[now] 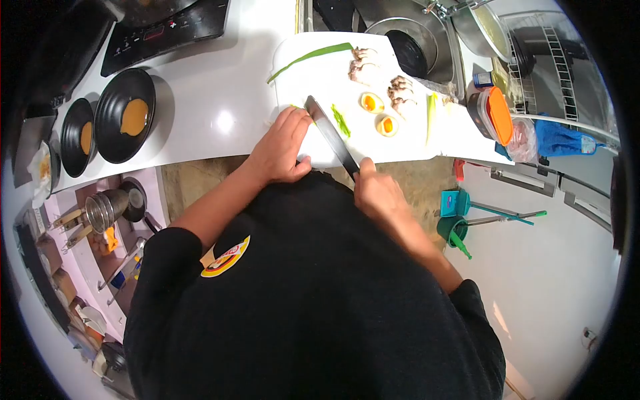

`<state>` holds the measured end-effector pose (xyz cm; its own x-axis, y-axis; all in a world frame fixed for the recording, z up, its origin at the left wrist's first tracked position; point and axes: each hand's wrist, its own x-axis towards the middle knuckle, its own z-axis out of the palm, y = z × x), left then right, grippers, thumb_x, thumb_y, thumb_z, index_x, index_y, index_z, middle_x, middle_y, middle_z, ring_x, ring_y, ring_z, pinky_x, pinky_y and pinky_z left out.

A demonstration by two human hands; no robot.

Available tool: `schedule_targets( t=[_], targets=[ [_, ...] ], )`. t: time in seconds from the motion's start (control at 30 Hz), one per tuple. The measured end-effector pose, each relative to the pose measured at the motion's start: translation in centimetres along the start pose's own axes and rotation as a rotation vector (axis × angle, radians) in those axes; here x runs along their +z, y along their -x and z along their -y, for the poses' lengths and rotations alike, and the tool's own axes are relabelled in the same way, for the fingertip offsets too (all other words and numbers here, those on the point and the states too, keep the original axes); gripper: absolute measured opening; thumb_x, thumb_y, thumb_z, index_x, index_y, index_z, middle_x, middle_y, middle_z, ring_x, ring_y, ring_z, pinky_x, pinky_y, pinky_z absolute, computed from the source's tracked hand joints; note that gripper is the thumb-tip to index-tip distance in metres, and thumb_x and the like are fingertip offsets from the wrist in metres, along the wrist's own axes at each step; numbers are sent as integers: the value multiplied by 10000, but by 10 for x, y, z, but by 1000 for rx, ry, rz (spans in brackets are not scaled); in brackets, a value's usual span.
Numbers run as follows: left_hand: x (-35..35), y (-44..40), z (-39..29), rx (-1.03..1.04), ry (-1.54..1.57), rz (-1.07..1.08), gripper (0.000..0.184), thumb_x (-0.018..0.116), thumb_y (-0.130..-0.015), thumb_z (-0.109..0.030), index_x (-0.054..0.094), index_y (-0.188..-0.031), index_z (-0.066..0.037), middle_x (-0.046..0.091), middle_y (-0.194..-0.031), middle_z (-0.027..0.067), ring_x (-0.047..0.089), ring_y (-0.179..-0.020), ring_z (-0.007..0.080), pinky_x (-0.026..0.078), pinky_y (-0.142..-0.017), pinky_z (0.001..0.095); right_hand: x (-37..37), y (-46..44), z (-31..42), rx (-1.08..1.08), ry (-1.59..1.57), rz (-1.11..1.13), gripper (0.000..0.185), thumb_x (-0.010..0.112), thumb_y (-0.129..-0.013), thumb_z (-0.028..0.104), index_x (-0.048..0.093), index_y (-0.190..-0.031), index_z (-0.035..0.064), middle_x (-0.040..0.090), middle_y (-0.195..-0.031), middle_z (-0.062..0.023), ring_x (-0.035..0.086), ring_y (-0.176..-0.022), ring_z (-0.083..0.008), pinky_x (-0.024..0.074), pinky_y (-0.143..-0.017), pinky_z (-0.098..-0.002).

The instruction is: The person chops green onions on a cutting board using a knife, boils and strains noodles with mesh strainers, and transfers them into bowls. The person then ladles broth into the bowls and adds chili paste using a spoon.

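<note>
My right hand (381,193) grips the handle of a kitchen knife (331,135), its dark blade slanting up and left across the white cutting board (303,47). My left hand (287,143) is closed at the board's left edge, close beside the blade. A bit of green onion shows at its fingertips; the rest is hidden under the hand. Cut green onion (341,121) lies just right of the blade. A long green onion leaf (310,60) stretches along the board's far left. Two halves of a soft-boiled egg (372,103) and sliced meat (363,69) rest farther right.
Two black bowls (143,83) with brown liquid stand on the counter (200,80) at left, below an induction cooktop (167,33). Pale stalks (431,117) lie at the board's right. Beyond are the sink (453,60) and an orange-lidded container (499,115).
</note>
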<state>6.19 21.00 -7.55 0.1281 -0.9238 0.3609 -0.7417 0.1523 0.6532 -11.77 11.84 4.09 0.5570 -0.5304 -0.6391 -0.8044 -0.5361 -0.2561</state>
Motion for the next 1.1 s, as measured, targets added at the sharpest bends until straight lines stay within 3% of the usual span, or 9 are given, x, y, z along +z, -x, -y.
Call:
schedule_targets(
  t=[0.17, 0.27, 0.33, 0.5, 0.57, 0.8, 1.0, 1.1],
  targets=[
    [-8, -3, 10, -4, 54, 108, 611, 595, -589, -178, 439, -1128, 65, 430, -1153, 233, 390, -1109, 420, 320, -988, 457, -9, 40, -22, 67, 6, -7, 181, 380, -892, 125, 426, -936, -45, 571, -748, -334, 571, -774, -488, 437, -706, -542],
    [-9, 1, 16, 76, -6, 77, 579, 585, -587, -154, 449, -1099, 81, 433, -1145, 227, 398, -1118, 385, 342, -978, 433, -23, 51, -31, -32, 41, 1, 203, 430, -898, 159, 440, -940, -40, 565, -681, -313, 574, -705, -481, 446, -666, -538],
    [-12, 4, 12, 66, -67, 54, 588, 586, -588, -159, 449, -1113, 66, 432, -1164, 221, 392, -1132, 395, 330, -988, 447, -16, 46, -35, -90, 57, -202, 199, 442, -892, 158, 448, -933, -36, 552, -612, -288, 567, -625, -471, 455, -621, -531],
    [-13, 3, 7, 37, -91, 45, 600, 586, -586, -170, 451, -1131, 44, 435, -1185, 210, 385, -1153, 401, 318, -1002, 458, 14, 8, -30, -197, 11, -285, 203, 445, -894, 171, 433, -927, -28, 549, -595, -279, 572, -609, -455, 459, -599, -530],
    [-13, 3, 8, 56, -133, 59, 587, 576, -616, -229, 458, -1117, 53, 437, -1182, 209, 388, -1155, 382, 324, -995, 447, 23, -1, -31, -275, -10, -323, 178, 518, -864, 121, 427, -885, -30, 523, -548, -254, 550, -540, -437, 444, -505, -503],
    [-10, 2, 3, 28, -109, 17, 600, 586, -582, -168, 461, -1138, 20, 450, -1182, 196, 413, -1142, 385, 342, -981, 456, 19, 6, -46, -131, 5, -383, 170, 510, -863, 130, 433, -884, -21, 535, -550, -252, 551, -549, -444, 445, -537, -516],
    [5, -6, -9, 66, -83, 103, 611, 606, -578, -153, 469, -1143, 35, 471, -1162, 187, 421, -1132, 370, 351, -968, 434, 18, 2, -39, -163, 3, -314, 169, 502, -866, 141, 427, -912, -4, 543, -566, -257, 554, -560, -451, 447, -545, -528],
    [6, -6, -8, 41, -136, 121, 623, 612, -590, -205, 486, -1145, 48, 483, -1174, 169, 427, -1142, 315, 362, -960, 389, 22, 0, -42, -180, 19, -299, 166, 494, -870, 144, 422, -922, 3, 545, -571, -256, 557, -559, -447, 448, -536, -526]
  ],
)
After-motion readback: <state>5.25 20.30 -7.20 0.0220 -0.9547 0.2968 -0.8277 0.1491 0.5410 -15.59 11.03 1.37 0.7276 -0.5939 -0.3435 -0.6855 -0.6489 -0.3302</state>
